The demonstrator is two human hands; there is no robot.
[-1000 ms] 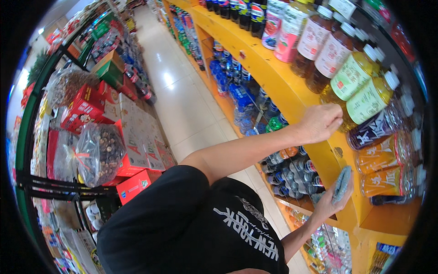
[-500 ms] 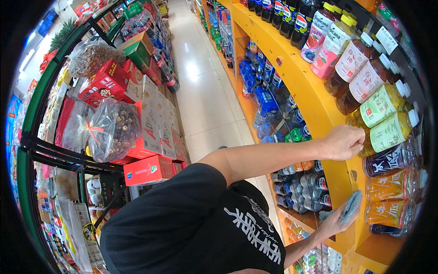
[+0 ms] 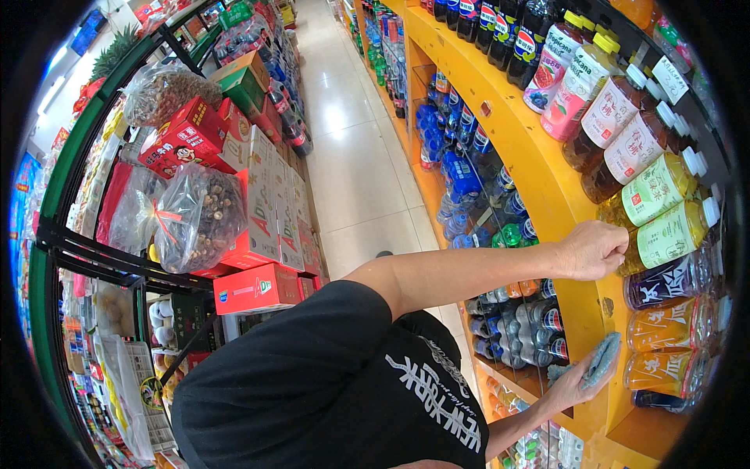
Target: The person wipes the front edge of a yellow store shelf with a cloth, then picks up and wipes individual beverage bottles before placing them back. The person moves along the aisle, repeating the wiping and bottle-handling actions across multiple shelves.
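Note:
My left hand (image 3: 591,250) is closed in a fist at the edge of the yellow shelf (image 3: 574,187). Its curled fingers are beside the base of a green-labelled bottle of yellow drink (image 3: 664,238); anything inside them is hidden. Lower in the view, my right hand (image 3: 578,383) grips a grey-blue cloth (image 3: 601,362) against the front of the shelf, with cloth showing on both sides of the fingers. Close to that hand, bottles of orange drink (image 3: 664,324) lie in the row, beside a dark purple-labelled bottle (image 3: 668,277).
Pink-labelled bottles of brown drink (image 3: 629,148) and dark cola bottles (image 3: 525,47) continue along the shelf. Below are packs of bottles (image 3: 527,328) behind glass. A tiled aisle (image 3: 359,156) separates this from stacked red-and-white cartons (image 3: 269,211) and a bag of dried goods (image 3: 199,219).
The whole view has shifted slightly, with the bottles a little lower and farther right. My left fist is slightly lower in view; my right hand keeps its grip on the cloth.

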